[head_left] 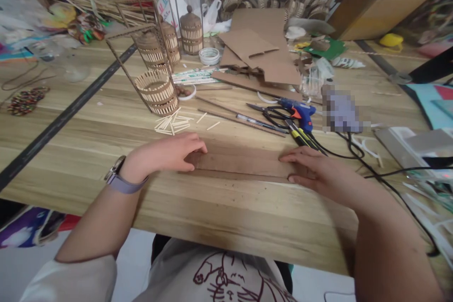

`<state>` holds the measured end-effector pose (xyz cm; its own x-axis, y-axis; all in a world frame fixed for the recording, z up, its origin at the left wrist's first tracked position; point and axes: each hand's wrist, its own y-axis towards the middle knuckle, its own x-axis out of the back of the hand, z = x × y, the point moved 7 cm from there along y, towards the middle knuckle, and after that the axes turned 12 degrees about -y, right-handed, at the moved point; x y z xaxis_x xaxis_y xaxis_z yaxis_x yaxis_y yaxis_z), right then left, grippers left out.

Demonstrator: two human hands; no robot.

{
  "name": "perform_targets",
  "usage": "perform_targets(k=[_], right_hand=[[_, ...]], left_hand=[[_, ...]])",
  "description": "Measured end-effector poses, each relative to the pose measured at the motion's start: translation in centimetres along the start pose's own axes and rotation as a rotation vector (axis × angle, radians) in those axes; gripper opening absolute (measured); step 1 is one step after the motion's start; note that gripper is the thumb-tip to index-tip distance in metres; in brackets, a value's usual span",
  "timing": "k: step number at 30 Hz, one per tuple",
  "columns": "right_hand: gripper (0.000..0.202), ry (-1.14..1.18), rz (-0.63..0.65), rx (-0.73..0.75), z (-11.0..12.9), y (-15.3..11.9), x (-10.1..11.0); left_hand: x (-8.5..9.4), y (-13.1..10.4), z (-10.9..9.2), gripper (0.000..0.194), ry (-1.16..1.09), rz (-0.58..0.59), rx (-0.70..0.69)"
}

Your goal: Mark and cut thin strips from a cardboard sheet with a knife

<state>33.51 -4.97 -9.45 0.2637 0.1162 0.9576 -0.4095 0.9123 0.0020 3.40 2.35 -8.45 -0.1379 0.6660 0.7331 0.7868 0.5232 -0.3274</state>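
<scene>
A long brown strip of cardboard (240, 160) lies across the wooden table in front of me. My left hand (173, 152) grips its left end, thumb at the near edge and fingers over the far edge. At the right end my right hand (309, 167) holds it the same way, with fingers and thumb around the two long edges. Just beyond the left hand are several short pale sticks (173, 122). Behind them stands a small slatted basket (157, 92) with a tall square handle frame. A yellow-and-black utility knife (300, 134) rests just past my right hand.
Beyond the strip lie black scissors (271, 113), a blue glue gun (300, 111) and a pen (260, 122). Cardboard sheets (255, 47) and a white tape roll (209, 55) are farther back. Black cables (375, 172) run along the right. More slatted lanterns (191, 33) stand behind.
</scene>
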Motion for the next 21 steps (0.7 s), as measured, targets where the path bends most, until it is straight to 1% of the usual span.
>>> perform_targets(k=[4,11,15,21], right_hand=[[0.033,0.002,0.023,-0.015,0.07,0.01,0.03],[0.032,0.005,0.032,-0.027,0.14,0.03,0.07],[0.032,0.005,0.037,-0.023,0.28,0.16,0.15],[0.032,-0.002,0.056,-0.019,0.66,0.32,0.44]], left_hand=[[-0.16,-0.21,-0.2,0.042,0.01,-0.001,0.013],[-0.4,-0.23,-0.14,0.034,0.014,0.001,0.056],[-0.56,-0.19,-0.2,0.031,0.024,0.005,0.049],[-0.67,-0.18,-0.16,0.031,0.041,0.003,0.036]])
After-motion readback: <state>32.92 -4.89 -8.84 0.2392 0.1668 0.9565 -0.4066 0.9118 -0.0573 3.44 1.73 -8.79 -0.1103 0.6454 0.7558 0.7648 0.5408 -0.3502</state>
